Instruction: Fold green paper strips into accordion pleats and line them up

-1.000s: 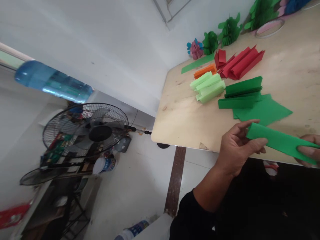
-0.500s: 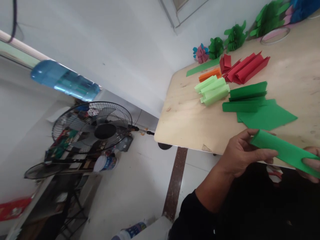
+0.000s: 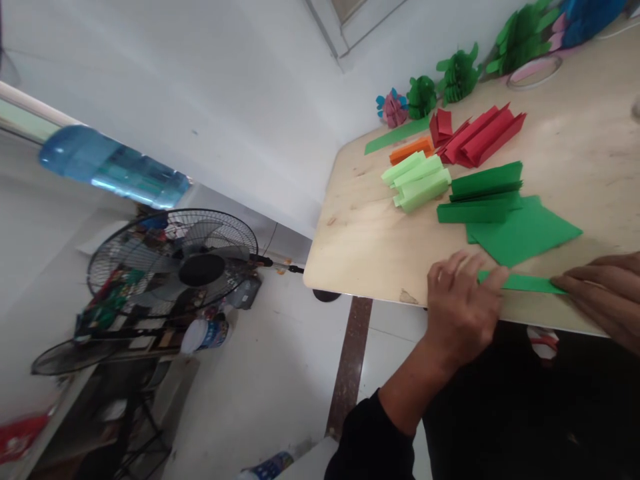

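Note:
A narrow green paper strip (image 3: pixel 531 283) lies on the wooden table (image 3: pixel 360 233) near its front edge. My left hand (image 3: pixel 465 300) presses on the strip's left end, fingers bent and somewhat blurred. At the strip's right end, my right hand (image 3: pixel 607 287) rests with its fingers close together, extended over the paper. Just beyond the strip are flat green sheets (image 3: pixel 525 233) and folded dark green papers (image 3: pixel 485 193). Folded light green papers (image 3: pixel 417 180) sit further left.
Folded red papers (image 3: pixel 483 137), an orange one (image 3: pixel 411 151) and a flat green strip (image 3: pixel 395 136) lie further back. Green paper figures (image 3: pixel 459 75) and a tape roll (image 3: pixel 535 72) line the wall. A fan (image 3: pixel 200 267) stands left.
The green paper went from being held up between both hands to lying on the table, and now looks narrower. Both hands have turned palm down onto it. The view shifted slightly.

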A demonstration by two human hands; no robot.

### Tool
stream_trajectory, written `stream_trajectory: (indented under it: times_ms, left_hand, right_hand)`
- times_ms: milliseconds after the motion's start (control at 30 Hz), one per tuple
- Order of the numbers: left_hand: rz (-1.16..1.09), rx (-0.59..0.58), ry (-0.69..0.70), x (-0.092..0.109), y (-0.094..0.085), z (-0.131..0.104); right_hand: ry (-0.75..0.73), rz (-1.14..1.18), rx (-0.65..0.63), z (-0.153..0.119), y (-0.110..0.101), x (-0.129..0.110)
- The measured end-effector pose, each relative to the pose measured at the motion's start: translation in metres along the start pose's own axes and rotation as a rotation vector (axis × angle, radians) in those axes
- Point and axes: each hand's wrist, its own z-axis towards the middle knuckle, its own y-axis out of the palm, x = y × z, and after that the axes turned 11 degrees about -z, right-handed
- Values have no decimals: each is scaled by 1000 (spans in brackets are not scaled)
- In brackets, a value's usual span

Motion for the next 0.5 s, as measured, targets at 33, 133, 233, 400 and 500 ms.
stream_trajectory:
  times_ms: [33,133,233,400,500]
  left_hand:
    - [56,-27,68,2,3,-4]
    - [115,-75,181,8,14,-14]
    - [98,-110,178,12,22,-21]
    - [38,-161,140,17,26,-30]
    - [6,-190,117,18,26,-32]
  right_hand:
    - [-40,-8,14,2,0,0]
    - [-70,-24,31,3,2,-1]
    - [-50,-12,-23,-2,4,-3]
    - [-29,51,-96,-13,5,-5]
    - [-18,56,-114,-18,2,-5]
